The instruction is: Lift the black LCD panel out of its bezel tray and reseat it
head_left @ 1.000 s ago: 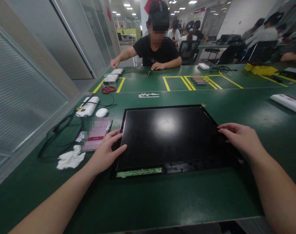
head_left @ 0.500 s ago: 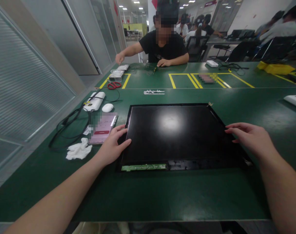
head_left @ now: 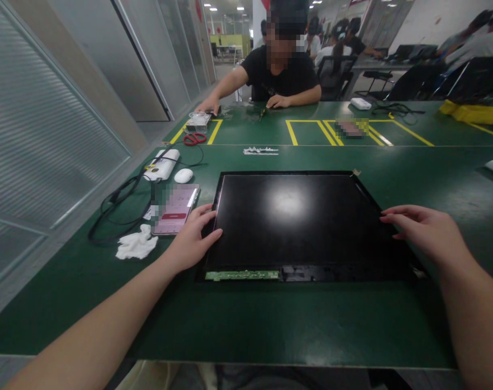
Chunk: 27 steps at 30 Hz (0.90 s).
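A black flat display panel (head_left: 298, 222) lies face up on the green table (head_left: 270, 319), with a green circuit strip (head_left: 242, 275) along its near edge. My left hand (head_left: 191, 241) rests on the panel's left edge, fingers spread and flat. My right hand (head_left: 427, 233) lies on the panel's right edge, fingers stretched out. Neither hand grips anything.
Left of the panel lie a phone (head_left: 175, 209), a white crumpled cloth (head_left: 137, 245), black cables (head_left: 116, 208), a white mouse (head_left: 183, 175) and a white box (head_left: 163, 164). Red scissors (head_left: 195, 138) lie further back. A person in black (head_left: 281, 73) works at the far side.
The view has shifted, so the panel and table objects appear slightly further right and nearer. My hands stay on the panel's two side edges. The person opposite has moved a hand down onto the table.
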### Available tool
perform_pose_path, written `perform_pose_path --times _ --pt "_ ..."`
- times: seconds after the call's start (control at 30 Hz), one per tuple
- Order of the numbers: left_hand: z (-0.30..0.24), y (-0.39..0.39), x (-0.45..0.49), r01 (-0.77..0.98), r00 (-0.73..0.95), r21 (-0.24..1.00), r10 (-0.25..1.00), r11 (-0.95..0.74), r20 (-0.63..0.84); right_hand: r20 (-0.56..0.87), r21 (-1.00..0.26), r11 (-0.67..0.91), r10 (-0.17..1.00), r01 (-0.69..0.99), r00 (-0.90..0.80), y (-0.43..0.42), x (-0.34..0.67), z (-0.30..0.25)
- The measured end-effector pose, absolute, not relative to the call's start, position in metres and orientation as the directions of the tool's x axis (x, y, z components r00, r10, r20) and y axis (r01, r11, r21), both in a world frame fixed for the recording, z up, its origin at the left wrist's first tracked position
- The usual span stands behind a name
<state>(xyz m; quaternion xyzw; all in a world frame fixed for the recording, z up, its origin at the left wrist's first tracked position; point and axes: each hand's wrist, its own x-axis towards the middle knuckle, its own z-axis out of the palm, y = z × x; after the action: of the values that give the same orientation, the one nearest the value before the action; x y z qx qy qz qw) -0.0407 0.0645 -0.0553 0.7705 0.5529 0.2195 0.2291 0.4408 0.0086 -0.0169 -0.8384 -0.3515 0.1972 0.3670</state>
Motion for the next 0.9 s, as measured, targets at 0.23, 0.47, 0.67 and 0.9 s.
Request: perform_pose_path --times 0.23,0.47,0.67,0.9 --pt "-0.054 0.063 -0.039 0.767 0.310 0.563 0.946 -0.308 0.095 -0.082 -0.745 -0.489 0.742 0.453 0.666 0.007 0.441 -0.015" --pt "-0.056 0.063 -0.040 0.769 0.311 0.552 0.943 -0.322 0.117 -0.061 -0.734 -0.477 0.756 0.484 0.652 0.008 0.447 -0.021" --pt "-0.056 0.060 -0.040 0.739 0.328 0.574 0.933 -0.352 0.150 -0.073 -0.746 -0.478 0.751 0.463 0.656 0.008 0.445 -0.019" --pt "-0.054 0.058 -0.039 0.756 0.345 0.543 0.927 -0.366 0.145 -0.067 -0.725 -0.469 0.777 0.504 0.626 0.008 0.454 -0.027"
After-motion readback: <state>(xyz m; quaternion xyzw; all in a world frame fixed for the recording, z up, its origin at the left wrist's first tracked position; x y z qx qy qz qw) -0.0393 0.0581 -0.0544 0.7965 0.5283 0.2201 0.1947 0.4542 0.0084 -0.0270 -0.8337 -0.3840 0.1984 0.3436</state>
